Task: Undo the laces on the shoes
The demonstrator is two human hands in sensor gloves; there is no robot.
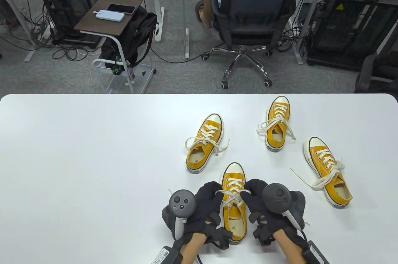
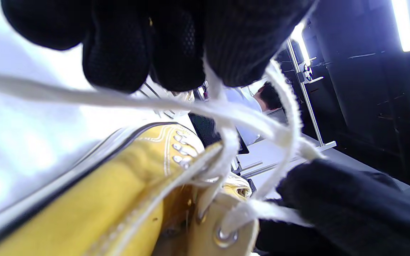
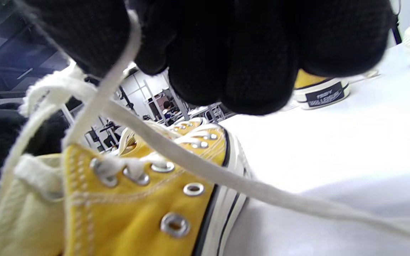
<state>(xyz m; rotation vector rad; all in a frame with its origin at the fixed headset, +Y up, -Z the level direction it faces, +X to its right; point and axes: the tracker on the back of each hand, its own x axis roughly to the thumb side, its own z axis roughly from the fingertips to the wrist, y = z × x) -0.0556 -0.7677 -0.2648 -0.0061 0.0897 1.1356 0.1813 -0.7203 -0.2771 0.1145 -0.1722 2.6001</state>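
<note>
Hands first, table view: left hand [image 1: 207,197] and right hand [image 1: 255,194] sit on each side of the near shoe [image 1: 233,202], fingers curled, each pinching its white lace [image 1: 231,197] over the tongue. Near shoe is yellow w/ white toe, toe pointing away from the person. Three more yellow shoes [image 1: 205,143] lie past the near shoe and to its right, laces in loose bows. All on a white table [image 1: 77,158]. Beyond the near shoe, past the table edge, an office chair [image 1: 248,18] w/ a person in it.

Left wrist view: black fingers [image 2: 176,53] clamp lace strands above the eyelets.

Right wrist view: fingers [image 3: 255,71] pinch a lace strand; another strand runs down across the table.
</note>
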